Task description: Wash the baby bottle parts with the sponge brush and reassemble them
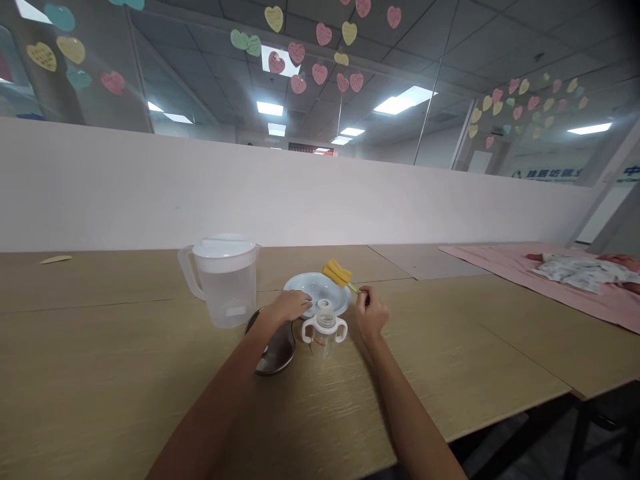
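My right hand (371,312) is closed round the green handle of a bottle brush with a yellow sponge head (337,273). The sponge is raised over the far right rim of a pale blue-white plate (327,287). My left hand (293,305) reaches over the plate's left rim, fingers stretched forward; whether they grip the rim is unclear. Beneath that forearm lies a dark metal dish (279,353), partly covered. Between my hands stands an uncapped clear baby bottle (324,339) with two white handles. A small white bottle part (324,305) sits just behind it, at the plate.
Left of the plate stands a clear lidded pitcher (227,287). A thin pale flat piece (56,259) lies at the far left. On the right, a pink cloth (510,267) bears a doll-like figure in patterned clothes (583,270). A white wall (320,200) borders the wooden table (125,373).
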`<state>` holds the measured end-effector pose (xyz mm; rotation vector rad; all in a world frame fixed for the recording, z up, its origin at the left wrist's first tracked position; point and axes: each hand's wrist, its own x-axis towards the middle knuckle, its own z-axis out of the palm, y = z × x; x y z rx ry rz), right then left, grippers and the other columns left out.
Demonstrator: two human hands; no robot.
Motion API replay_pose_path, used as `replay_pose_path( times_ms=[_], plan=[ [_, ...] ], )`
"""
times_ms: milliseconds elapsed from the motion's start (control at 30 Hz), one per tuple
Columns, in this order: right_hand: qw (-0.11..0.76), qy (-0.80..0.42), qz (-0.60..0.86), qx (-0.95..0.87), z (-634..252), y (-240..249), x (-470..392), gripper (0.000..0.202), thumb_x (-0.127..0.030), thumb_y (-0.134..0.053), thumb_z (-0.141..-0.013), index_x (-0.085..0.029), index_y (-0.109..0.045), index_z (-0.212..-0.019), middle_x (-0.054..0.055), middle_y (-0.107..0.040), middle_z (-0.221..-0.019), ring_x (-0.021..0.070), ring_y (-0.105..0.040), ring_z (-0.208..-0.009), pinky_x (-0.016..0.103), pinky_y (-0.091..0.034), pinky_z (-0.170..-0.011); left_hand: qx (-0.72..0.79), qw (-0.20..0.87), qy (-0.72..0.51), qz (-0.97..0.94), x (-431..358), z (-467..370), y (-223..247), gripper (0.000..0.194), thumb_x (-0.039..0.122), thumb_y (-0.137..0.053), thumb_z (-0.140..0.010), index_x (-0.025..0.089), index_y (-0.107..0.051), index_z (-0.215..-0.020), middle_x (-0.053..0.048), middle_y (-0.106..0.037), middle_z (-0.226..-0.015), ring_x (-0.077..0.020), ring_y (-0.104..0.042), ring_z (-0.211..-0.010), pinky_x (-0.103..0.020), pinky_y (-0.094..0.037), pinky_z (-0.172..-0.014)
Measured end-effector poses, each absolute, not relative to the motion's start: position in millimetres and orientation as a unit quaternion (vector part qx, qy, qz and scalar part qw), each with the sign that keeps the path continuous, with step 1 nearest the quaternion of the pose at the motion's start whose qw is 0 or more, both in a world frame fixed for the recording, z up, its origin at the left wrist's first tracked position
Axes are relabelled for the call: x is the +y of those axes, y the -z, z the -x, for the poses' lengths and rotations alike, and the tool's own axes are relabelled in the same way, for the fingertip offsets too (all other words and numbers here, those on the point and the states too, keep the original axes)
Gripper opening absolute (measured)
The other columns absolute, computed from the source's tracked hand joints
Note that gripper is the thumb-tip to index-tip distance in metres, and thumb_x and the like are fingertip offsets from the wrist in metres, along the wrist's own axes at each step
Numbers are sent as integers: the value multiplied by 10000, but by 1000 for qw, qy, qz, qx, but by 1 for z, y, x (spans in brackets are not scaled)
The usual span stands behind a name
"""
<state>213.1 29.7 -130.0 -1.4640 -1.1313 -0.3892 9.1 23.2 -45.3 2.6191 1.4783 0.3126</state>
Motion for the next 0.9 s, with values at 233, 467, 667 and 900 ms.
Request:
replay_pose_path(
  times_ms=[233,467,667,900],
  plan=[
    [587,158,624,-491,-214,131,30,353,-292,-319,-821,-149,-642,-821,29,-602,-616,127,-475,-542,232,-273,-555,512,24,-85,-854,29,-11,48,261,304,-445,-851,175,-667,-896,-105,-689,-946,-207,-626,-828,-267,-432,-690],
    [582,154,631,-490,-213,130,30,353,-295,-317,-815,-153,-640,-815,25,-599,-612,125,-466,-537,231,-266,-557,516,-1,-83,-852,31,-13,53,235,294,-500,-817,190,-623,-989,-98,-682,-952,-214,-625,-838,-276,-431,-706],
    [582,154,629,-491,-214,129,29,350,-299,-320,-817,-157,-640,-814,30,-615,-625,129,-478,-543,234,-272,-564,491,1,-78,-868,31,-12,58,311,256,-395,-874,204,-619,-1083,-120,-668,-1051,-241,-613,-961,-315,-422,-788],
    [582,152,627,-495,-213,129,29,347,-296,-322,-815,-156,-639,-805,28,-604,-616,126,-469,-539,232,-270,-559,500,23,-137,-855,35,-12,60,198,242,-517,-800,180,-658,-925,-103,-700,-885,-229,-639,-843,-298,-444,-731]
  ],
)
